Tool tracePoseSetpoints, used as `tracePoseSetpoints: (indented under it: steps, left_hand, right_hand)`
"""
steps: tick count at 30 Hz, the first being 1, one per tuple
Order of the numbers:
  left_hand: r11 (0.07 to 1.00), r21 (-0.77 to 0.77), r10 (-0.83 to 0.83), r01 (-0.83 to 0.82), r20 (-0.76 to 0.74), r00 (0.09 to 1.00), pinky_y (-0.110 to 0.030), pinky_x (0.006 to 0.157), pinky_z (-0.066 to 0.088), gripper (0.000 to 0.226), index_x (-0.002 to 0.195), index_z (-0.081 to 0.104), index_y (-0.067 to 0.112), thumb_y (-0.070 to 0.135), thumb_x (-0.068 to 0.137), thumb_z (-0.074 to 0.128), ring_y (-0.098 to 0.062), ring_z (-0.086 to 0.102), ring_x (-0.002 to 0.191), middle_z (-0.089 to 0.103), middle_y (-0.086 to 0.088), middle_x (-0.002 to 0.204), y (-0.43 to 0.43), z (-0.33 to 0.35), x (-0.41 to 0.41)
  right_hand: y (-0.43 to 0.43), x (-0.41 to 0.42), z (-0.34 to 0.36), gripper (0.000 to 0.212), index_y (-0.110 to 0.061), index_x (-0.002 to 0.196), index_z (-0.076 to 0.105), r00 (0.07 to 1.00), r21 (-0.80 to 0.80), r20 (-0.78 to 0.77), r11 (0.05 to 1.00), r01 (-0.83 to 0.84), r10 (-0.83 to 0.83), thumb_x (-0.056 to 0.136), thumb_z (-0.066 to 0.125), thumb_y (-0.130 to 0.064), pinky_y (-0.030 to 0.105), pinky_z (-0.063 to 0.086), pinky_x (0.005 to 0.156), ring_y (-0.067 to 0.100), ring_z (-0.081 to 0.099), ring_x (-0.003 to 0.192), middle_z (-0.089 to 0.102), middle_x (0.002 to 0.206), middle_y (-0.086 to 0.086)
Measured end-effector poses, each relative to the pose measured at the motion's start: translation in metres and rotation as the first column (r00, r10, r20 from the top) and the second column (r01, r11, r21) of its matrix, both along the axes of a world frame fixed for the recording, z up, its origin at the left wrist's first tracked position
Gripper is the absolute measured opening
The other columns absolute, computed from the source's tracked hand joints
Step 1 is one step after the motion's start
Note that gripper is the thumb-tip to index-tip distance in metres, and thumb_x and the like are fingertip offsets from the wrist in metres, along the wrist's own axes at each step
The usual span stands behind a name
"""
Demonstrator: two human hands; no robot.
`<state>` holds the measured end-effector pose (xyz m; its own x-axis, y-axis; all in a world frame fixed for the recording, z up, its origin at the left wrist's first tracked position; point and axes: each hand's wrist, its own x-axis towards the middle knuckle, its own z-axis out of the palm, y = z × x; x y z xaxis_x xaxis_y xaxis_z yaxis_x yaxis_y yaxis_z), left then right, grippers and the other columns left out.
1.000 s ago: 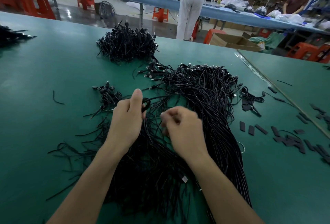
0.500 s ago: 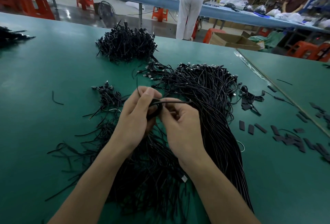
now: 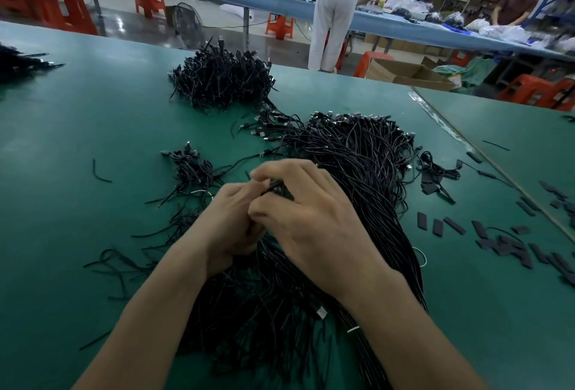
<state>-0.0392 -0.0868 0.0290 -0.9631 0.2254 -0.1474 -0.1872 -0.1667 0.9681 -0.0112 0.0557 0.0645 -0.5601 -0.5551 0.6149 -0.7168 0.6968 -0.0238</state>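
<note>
Over the heap of loose black cables (image 3: pixel 357 159), left hand (image 3: pixel 228 224) and right hand (image 3: pixel 314 221) pinch one thin black cable (image 3: pixel 275 186), best wound in tight, even loops.

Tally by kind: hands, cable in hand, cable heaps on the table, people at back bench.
Hands: 2, left hand, right hand
Cables in hand: 1, held cable
Cable heaps: 4, far heap, middle heap, small heap, left-edge heap
People: 2, person in white trousers, person in maroon
Total: 9
</note>
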Motion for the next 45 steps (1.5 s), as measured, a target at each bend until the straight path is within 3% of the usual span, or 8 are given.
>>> tracePoseSetpoints:
  steps: [6, 10, 14, 18, 23, 29, 39, 45]
  left_hand:
    - [0.988, -0.118, -0.101, 0.102, 0.01, 0.995, -0.012, 0.038, 0.021, 0.056, 0.051, 0.053, 0.021, 0.033, 0.103, 0.036, -0.012, 0.02, 0.032, 0.035, 0.0, 0.043, 0.004, 0.001, 0.003]
    - [0.982, -0.079, -0.167, 0.172, 0.063, 0.984, -0.015, 0.034, 0.022, 0.051, 0.063, 0.056, 0.015, 0.048, 0.095, 0.032, -0.014, 0.021, 0.032, 0.032, 0.002, 0.046, 0.01, 0.002, -0.003]
    - [0.84, -0.356, -0.372, 0.409, 0.169, 0.913, -0.023, 0.04, 0.023, 0.032, 0.077, 0.049, -0.001, 0.026, 0.094, 0.054, -0.017, 0.031, 0.038, 0.037, -0.007, 0.049, 0.012, -0.001, -0.007]
    - [0.839, -0.271, -0.518, 0.471, -0.136, 0.845, -0.03, 0.043, 0.025, 0.022, 0.079, 0.06, 0.019, 0.017, 0.078, 0.082, -0.017, 0.033, 0.049, 0.043, -0.001, 0.066, 0.003, -0.002, 0.009]
    - [0.859, -0.193, -0.498, 0.474, -0.101, 0.861, -0.019, 0.037, 0.021, 0.016, 0.098, 0.063, 0.02, 0.029, 0.089, 0.072, -0.013, 0.019, 0.044, 0.033, 0.003, 0.055, 0.005, -0.002, 0.006]
    - [0.884, -0.216, -0.441, 0.415, -0.089, 0.893, -0.018, 0.039, 0.022, 0.028, 0.097, 0.055, 0.003, 0.028, 0.087, 0.063, -0.011, 0.021, 0.045, 0.032, 0.004, 0.056, 0.007, -0.007, 0.005]
    - [0.854, -0.335, -0.426, 0.399, -0.007, 0.905, -0.021, 0.04, 0.021, 0.013, 0.084, 0.053, 0.022, 0.014, 0.094, 0.057, -0.013, 0.017, 0.045, 0.023, 0.001, 0.057, 0.009, -0.014, 0.001]
    - [0.855, -0.297, -0.425, 0.424, 0.067, 0.903, -0.017, 0.038, 0.022, 0.027, 0.101, 0.043, -0.007, 0.013, 0.098, 0.061, -0.01, 0.022, 0.043, 0.026, 0.001, 0.058, 0.008, -0.017, 0.0]
  right_hand:
    - [0.007, -0.007, 0.011, 0.003, -0.016, 0.089, 0.07, 0.859, -0.18, 0.512, 0.979, 0.094, 0.012, 0.091, 0.069, -0.015, 0.023, 0.048, 0.085, 0.006, 0.056, 0.096, 0.059, 0.099, -0.009]
    - [0.014, -0.011, 0.009, 0.003, -0.019, 0.089, 0.075, 0.821, -0.251, 0.572, 0.951, 0.182, -0.006, 0.088, 0.074, -0.017, 0.016, 0.047, 0.078, 0.004, 0.06, 0.087, 0.062, 0.093, -0.008]
    - [0.025, -0.015, 0.014, 0.004, -0.024, 0.087, 0.075, 0.775, -0.256, 0.632, 0.942, 0.217, -0.006, 0.088, 0.073, -0.021, 0.024, 0.056, 0.073, 0.003, 0.066, 0.075, 0.07, 0.079, -0.01]
    - [0.028, -0.015, 0.016, 0.006, -0.028, 0.091, 0.072, 0.771, -0.12, 0.626, 0.963, 0.241, -0.115, 0.093, 0.066, -0.03, 0.034, 0.058, 0.074, 0.003, 0.066, 0.077, 0.069, 0.082, -0.014]
    - [0.024, -0.009, 0.02, 0.034, -0.035, 0.121, 0.064, 0.727, -0.073, 0.679, 0.977, 0.199, -0.097, 0.094, 0.055, -0.054, 0.035, 0.054, 0.084, 0.002, 0.06, 0.09, 0.062, 0.092, -0.018]
    - [0.021, -0.005, 0.021, 0.023, -0.029, 0.108, 0.071, 0.776, -0.046, 0.61, 0.97, 0.239, -0.162, 0.089, 0.068, -0.043, 0.036, 0.055, 0.084, 0.007, 0.063, 0.093, 0.067, 0.098, -0.013]
    - [0.014, 0.002, 0.028, 0.017, -0.031, 0.107, 0.067, 0.816, 0.173, 0.53, 0.972, 0.16, -0.229, 0.094, 0.063, -0.02, 0.038, 0.043, 0.096, 0.014, 0.048, 0.107, 0.062, 0.105, -0.012]
    - [0.018, 0.0, 0.026, 0.017, -0.036, 0.107, 0.069, 0.837, 0.209, 0.507, 0.972, 0.11, -0.204, 0.093, 0.065, -0.026, 0.037, 0.034, 0.104, 0.011, 0.045, 0.109, 0.066, 0.105, -0.016]
